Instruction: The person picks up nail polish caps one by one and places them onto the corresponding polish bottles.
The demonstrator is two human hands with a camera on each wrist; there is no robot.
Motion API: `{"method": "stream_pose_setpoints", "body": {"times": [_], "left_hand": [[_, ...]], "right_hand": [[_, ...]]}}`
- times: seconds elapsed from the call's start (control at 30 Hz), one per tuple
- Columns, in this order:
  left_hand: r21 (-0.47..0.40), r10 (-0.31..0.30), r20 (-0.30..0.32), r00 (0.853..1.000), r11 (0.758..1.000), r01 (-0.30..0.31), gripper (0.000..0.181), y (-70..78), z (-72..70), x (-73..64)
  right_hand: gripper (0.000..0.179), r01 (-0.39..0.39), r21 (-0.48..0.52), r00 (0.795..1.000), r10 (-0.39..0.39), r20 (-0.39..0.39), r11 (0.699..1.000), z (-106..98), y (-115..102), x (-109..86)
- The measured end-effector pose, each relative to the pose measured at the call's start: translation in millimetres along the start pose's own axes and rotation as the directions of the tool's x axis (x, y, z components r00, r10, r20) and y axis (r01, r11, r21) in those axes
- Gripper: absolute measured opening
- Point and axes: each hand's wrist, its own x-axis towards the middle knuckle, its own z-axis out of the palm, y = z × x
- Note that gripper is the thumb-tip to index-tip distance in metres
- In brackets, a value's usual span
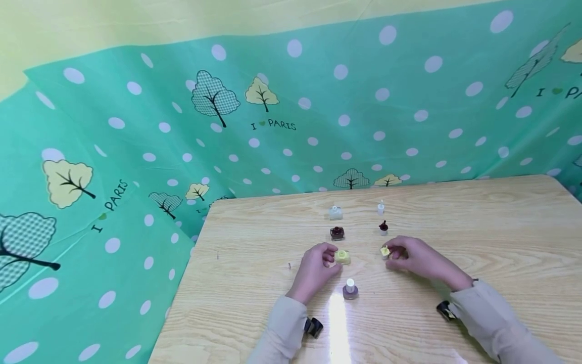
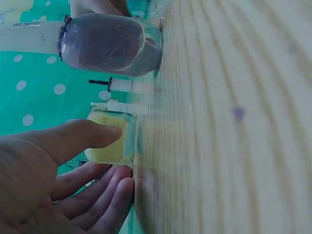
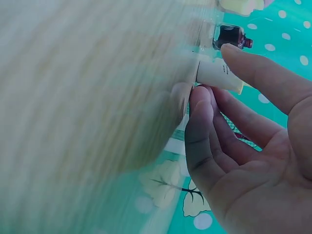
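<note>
In the head view my left hand (image 1: 313, 270) holds a small yellow nail polish bottle (image 1: 343, 257), uncapped. The left wrist view shows the thumb against the bottle's face (image 2: 105, 153) and the other fingers curled beside and behind it. My right hand (image 1: 416, 258) has thumb and fingertips around a white nail polish cap (image 1: 385, 253), which stands on the table with its yellow-coated brush upward. From the right wrist, the cap (image 3: 217, 74) sits between thumb and fingers; the exact contact is partly hidden. Closest to me stands a greyish-purple nail polish bottle (image 1: 350, 291) with its white cap on.
Behind the yellow bottle stand an open dark red bottle (image 1: 337, 233) and an open clear bottle (image 1: 335, 213). To their right are a cap with a dark red brush (image 1: 384, 227) and a white cap (image 1: 380, 208), brushes up. A green dotted cloth (image 1: 273, 151) hangs behind the wooden table (image 1: 254, 227).
</note>
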Motion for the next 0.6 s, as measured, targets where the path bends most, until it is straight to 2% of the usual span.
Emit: {"method": "stream_pose_setpoints", "body": {"times": [0.37,0.6], "left_hand": [[0.003,0.023,0.01,1.0,1.0,-0.023,0.032,-1.7,2.1,4.0],[0.012,0.002,0.007,1.0,1.0,-0.002,0.03,0.0,1.7,2.8]], "right_hand": [[0.031,-0.004,-0.021,1.0,0.004,0.003,1.0,0.3,1.5,5.9],[0.019,0.026,-0.053,1.0,-0.026,-0.007,0.998,1.1,3.9,9.2]]}}
